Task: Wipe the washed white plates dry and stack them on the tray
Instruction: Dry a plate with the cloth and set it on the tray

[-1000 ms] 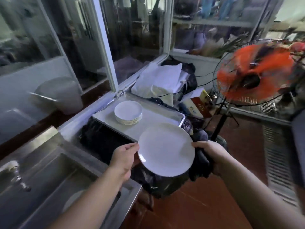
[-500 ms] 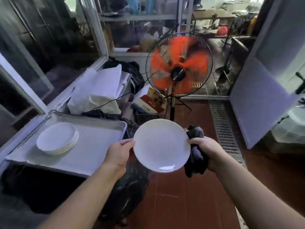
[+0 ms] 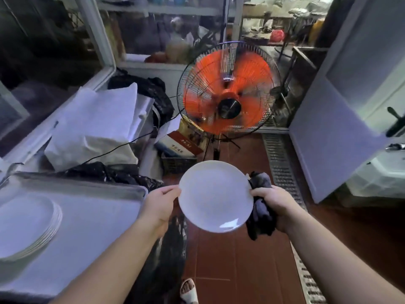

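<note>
Between both hands, round glossy plate (image 3: 215, 195)

I see a glossy, smooth white plate (image 3: 215, 196), a highlight on its lower rim. The dark cloth (image 3: 260, 216) beside it looks soft and matt. The tray (image 3: 92, 207) is dull brushed metal. The fan (image 3: 229, 89) has a wire-metal cage; the floor (image 3: 245, 260) is reddish tile.
</note>
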A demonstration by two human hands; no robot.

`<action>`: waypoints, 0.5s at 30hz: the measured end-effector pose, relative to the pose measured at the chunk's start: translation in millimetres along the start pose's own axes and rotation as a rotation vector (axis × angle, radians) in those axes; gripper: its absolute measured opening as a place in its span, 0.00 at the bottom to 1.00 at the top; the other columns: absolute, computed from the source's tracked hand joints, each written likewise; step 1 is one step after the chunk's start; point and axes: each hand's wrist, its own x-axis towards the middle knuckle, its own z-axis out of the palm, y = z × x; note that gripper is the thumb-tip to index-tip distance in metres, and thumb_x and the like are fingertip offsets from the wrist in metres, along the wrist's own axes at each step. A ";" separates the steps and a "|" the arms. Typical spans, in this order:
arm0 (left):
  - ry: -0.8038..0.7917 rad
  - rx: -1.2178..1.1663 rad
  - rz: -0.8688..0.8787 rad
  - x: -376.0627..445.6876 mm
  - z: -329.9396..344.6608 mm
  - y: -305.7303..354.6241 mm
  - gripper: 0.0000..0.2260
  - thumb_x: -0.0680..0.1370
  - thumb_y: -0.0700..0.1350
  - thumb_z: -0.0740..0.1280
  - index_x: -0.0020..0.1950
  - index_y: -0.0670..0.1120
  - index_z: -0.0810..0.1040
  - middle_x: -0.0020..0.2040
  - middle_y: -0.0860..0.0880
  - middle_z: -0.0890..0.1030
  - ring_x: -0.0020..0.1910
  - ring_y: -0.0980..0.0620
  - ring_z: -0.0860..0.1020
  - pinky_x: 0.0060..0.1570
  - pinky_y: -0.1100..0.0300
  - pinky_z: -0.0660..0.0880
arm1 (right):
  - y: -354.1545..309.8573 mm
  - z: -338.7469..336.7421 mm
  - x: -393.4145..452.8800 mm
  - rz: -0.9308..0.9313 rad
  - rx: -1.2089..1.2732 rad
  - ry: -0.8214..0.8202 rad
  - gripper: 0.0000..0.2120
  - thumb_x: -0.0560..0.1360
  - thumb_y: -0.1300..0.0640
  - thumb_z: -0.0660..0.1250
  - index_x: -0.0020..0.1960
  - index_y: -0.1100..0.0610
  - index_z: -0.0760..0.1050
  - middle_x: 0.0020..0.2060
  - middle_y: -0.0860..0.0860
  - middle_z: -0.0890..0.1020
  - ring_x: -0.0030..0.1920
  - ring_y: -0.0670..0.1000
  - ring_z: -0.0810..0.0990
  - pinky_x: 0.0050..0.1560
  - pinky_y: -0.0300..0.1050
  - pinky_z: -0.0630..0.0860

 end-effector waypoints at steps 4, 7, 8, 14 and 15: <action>-0.001 -0.031 -0.003 43.2 -7.7 26.8 0.08 0.83 0.38 0.67 0.56 0.38 0.85 0.46 0.41 0.88 0.41 0.45 0.85 0.38 0.55 0.81 | -25.1 32.8 41.7 -0.012 -0.023 -0.006 0.12 0.73 0.70 0.71 0.56 0.67 0.84 0.50 0.67 0.87 0.47 0.63 0.87 0.52 0.57 0.82; 0.035 -0.050 -0.015 71.6 -21.4 36.2 0.08 0.83 0.38 0.67 0.57 0.39 0.85 0.47 0.41 0.88 0.41 0.46 0.86 0.39 0.55 0.81 | -38.3 60.6 71.5 0.009 -0.062 -0.022 0.12 0.71 0.70 0.72 0.55 0.66 0.84 0.50 0.65 0.87 0.51 0.66 0.87 0.59 0.64 0.81; 0.060 -0.063 -0.023 79.8 -27.1 38.6 0.08 0.83 0.38 0.67 0.57 0.39 0.85 0.48 0.41 0.88 0.41 0.46 0.86 0.37 0.56 0.80 | -42.8 70.8 81.8 0.020 -0.077 -0.034 0.13 0.71 0.70 0.72 0.55 0.66 0.84 0.50 0.65 0.87 0.52 0.66 0.87 0.60 0.65 0.80; 0.232 -0.185 -0.088 114.2 -67.1 47.2 0.07 0.82 0.38 0.68 0.57 0.39 0.84 0.48 0.41 0.88 0.41 0.47 0.85 0.40 0.55 0.83 | -67.3 146.4 146.8 0.033 -0.245 -0.164 0.09 0.70 0.69 0.73 0.50 0.68 0.84 0.44 0.66 0.87 0.46 0.68 0.87 0.52 0.67 0.83; 0.272 -0.224 -0.096 116.9 -73.8 49.2 0.06 0.82 0.37 0.68 0.55 0.40 0.84 0.47 0.41 0.88 0.41 0.46 0.85 0.40 0.56 0.84 | -70.1 161.0 159.6 0.026 -0.291 -0.190 0.05 0.72 0.69 0.72 0.48 0.69 0.83 0.40 0.65 0.86 0.40 0.66 0.87 0.47 0.64 0.83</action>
